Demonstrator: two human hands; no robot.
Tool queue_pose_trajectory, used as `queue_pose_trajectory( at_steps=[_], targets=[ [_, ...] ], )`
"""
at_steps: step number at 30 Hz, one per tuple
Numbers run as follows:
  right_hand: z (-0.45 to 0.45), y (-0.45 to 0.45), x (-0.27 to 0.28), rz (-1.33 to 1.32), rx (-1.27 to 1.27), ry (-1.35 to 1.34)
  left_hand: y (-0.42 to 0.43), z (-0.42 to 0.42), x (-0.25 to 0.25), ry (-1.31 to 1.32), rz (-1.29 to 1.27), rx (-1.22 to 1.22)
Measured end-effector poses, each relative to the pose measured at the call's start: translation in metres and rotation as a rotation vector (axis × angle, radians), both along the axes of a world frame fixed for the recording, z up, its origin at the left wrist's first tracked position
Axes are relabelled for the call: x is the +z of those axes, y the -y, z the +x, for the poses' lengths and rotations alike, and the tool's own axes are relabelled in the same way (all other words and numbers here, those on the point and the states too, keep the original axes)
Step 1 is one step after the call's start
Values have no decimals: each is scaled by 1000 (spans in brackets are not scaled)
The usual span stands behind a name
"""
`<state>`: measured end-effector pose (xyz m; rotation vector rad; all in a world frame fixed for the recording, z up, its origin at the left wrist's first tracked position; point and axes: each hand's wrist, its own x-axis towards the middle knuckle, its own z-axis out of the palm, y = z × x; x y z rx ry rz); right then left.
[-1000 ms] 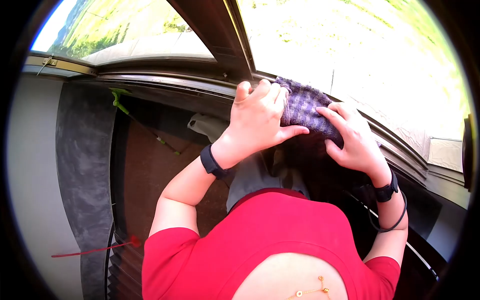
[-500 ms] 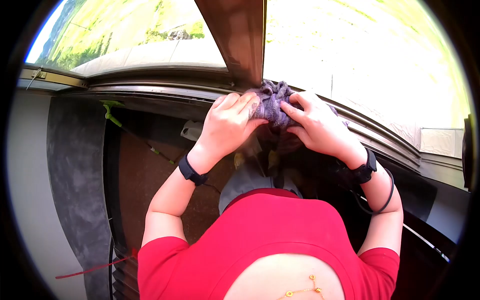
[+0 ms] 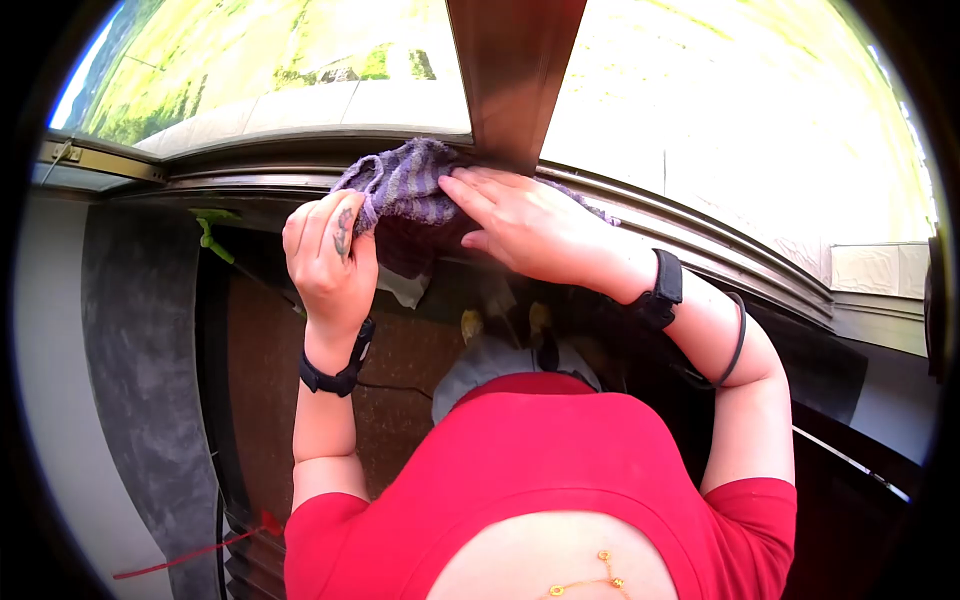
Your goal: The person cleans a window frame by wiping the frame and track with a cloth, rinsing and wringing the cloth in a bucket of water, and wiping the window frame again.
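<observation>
A purple and grey striped cloth (image 3: 408, 185) lies bunched over the metal window track (image 3: 250, 180), just left of the upright frame post (image 3: 512, 80). My left hand (image 3: 330, 250) has its fingers closed round the cloth's left end. My right hand (image 3: 520, 225) rests on the cloth's right part with its fingers stretched out and pressing on it. Part of the cloth shows behind my right hand, along the track. Black bands are on both wrists.
Below the sill, a green-headed pole (image 3: 215, 240) leans at the left near a dark wall panel (image 3: 140, 370). A red stick (image 3: 190, 550) is at the lower left. Glass panes (image 3: 700, 120) stand beyond the track. A thin cable (image 3: 395, 387) hangs near my left wrist.
Both hands have moved left along the track with the cloth, past the frame post. The cloth, bunched between the hands half a second ago, is now more spread, and my right hand has flattened.
</observation>
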<state>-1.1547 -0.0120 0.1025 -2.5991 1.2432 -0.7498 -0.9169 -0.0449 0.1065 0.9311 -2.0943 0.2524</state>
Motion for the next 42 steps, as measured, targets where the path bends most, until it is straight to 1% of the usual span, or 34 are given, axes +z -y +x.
queue_pose_trajectory(
  at_steps=[2,4,6,10,11,12,14,16,18,19,20,22,23,24,26,27,28,30,34,36,38,40,41,42],
  targets=[
    [20,13,-7,82,-17,-107,10,15,-9,21,-3,68],
    [29,17,-8,41,-39,-154,12,20,-14,16,15,70],
    [36,16,-6,59,-130,-290,12,15,-12,13,50,51],
    [27,12,3,166,-147,-295,10,3,-9,14,103,-9],
    [22,8,-1,59,-143,-290,13,0,-10,16,70,-25],
    [16,3,-3,62,-140,-293,14,-3,-11,12,74,-23],
    [7,-5,-4,-187,-149,-422,14,-9,-11,15,77,-72],
    [-1,-12,2,-142,-145,-386,11,-15,-11,26,89,-104],
    [-3,-14,6,-105,-152,-325,7,-20,-8,60,92,-90],
    [1,-13,9,-34,-157,-295,6,-18,-8,59,93,-87],
    [5,-10,11,-35,-155,-297,7,-15,-9,61,88,-77],
    [13,-4,12,222,-158,-264,9,-8,-11,64,86,-46],
    [16,0,8,153,-140,-162,10,-5,-11,63,87,-24],
    [21,0,5,156,-152,-159,11,-3,-11,63,90,-5],
    [28,1,2,111,-205,-252,15,0,-10,56,123,-7],
    [26,1,-5,39,-209,-214,17,-1,-10,78,125,-49],
    [21,0,-6,40,-225,-215,18,-4,-9,99,125,-90],
    [14,-2,-5,55,-204,-206,19,-14,-13,104,217,-212],
    [-6,-22,0,94,-283,-249,9,-44,-10,127,323,-286],
    [-27,-33,0,34,-297,-143,-2,-65,-15,136,321,-311],
    [-55,-54,7,107,-340,-103,-18,-90,-17,89,324,-410],
    [-80,-74,16,235,-404,-120,-35,-116,-23,100,267,-436],
    [-87,-79,19,313,-420,-111,-43,-125,-28,113,285,-433],
    [-88,-80,17,316,-414,-112,-47,-130,-29,120,244,-409]
  ],
)
